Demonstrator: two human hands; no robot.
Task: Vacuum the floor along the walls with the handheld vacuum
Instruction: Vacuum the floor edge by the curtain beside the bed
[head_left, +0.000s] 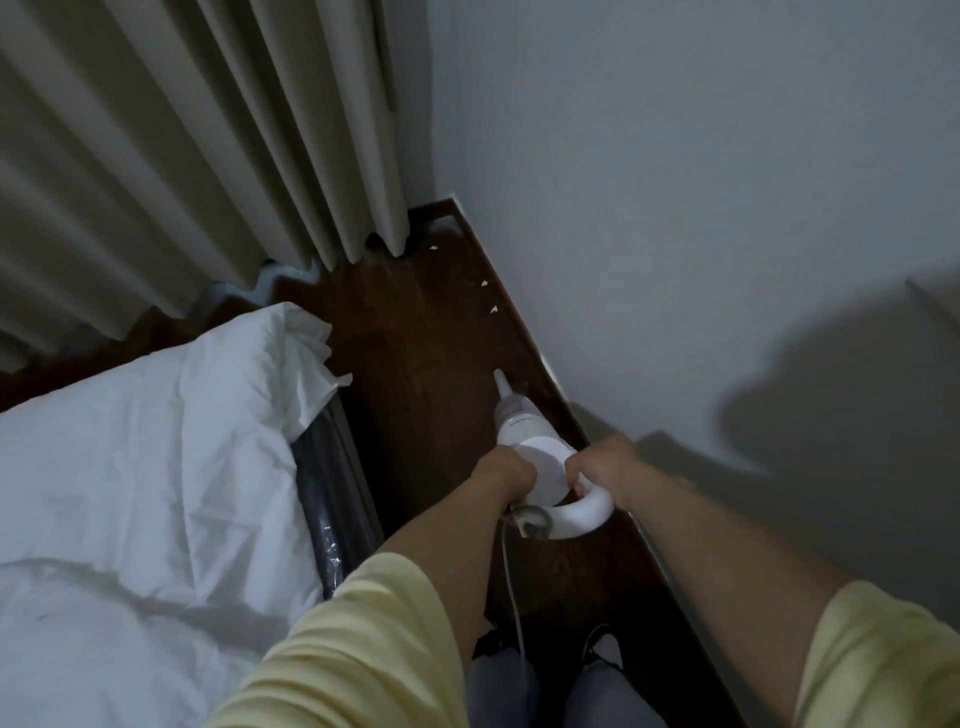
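While gripped by both hands, white vacuum (530, 457) over dark floor (415, 353), close beside skirting of right wall (675, 182). Nozzle (502, 383) aimed forward and down at floor, tip just off skirting; whether touching wood, cannot tell. Right hand (602, 467) curled tight round looped handle (587, 512) at rear of vacuum. Left hand (506, 473) closed against left side of vacuum body, fingers hidden behind it. Thin cord (511, 582) hanging from rear of vacuum, down between knees. Three white scraps (492, 310) on floor ahead of nozzle, strung along floor's right edge toward far corner. Bed with rumpled white sheet (156, 441) filling left side, narrow floor strip between it and wall. Beige curtain (182, 130) hanging at far left, hem near floor. Yellow sleeves (374, 639) on both arms.
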